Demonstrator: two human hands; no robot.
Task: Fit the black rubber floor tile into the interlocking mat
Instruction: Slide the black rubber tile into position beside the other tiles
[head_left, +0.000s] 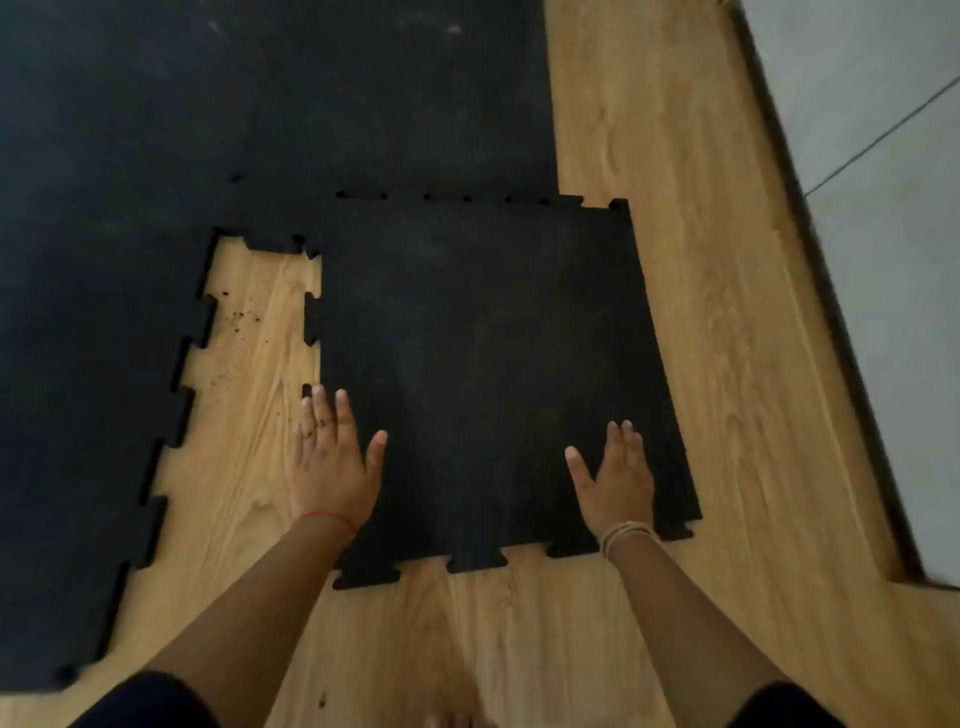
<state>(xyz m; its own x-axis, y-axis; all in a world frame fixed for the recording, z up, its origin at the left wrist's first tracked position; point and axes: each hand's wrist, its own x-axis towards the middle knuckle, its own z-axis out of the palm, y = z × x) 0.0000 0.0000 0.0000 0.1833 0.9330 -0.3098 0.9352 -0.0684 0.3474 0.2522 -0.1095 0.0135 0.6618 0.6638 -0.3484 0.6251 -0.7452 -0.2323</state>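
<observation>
1. The black rubber tile (483, 374) lies flat on the wooden floor (249, 405), its far edge meeting the laid mat (156, 156).
2. A strip of bare floor separates its left teeth from the mat's left section, so it likely needs to slide left.
3. The left hand (332, 467) and right hand (618, 483) press flat on its near part, fingers (340, 410) spread, gripping nothing; the left hand sits nearer the gap.

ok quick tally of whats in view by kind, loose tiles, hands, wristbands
loose black tile: 1
hands, left hand and right hand, both flat on the tile: 2
wristbands, red thread on the left, pale band stack on the right: 2
total: 5
</observation>
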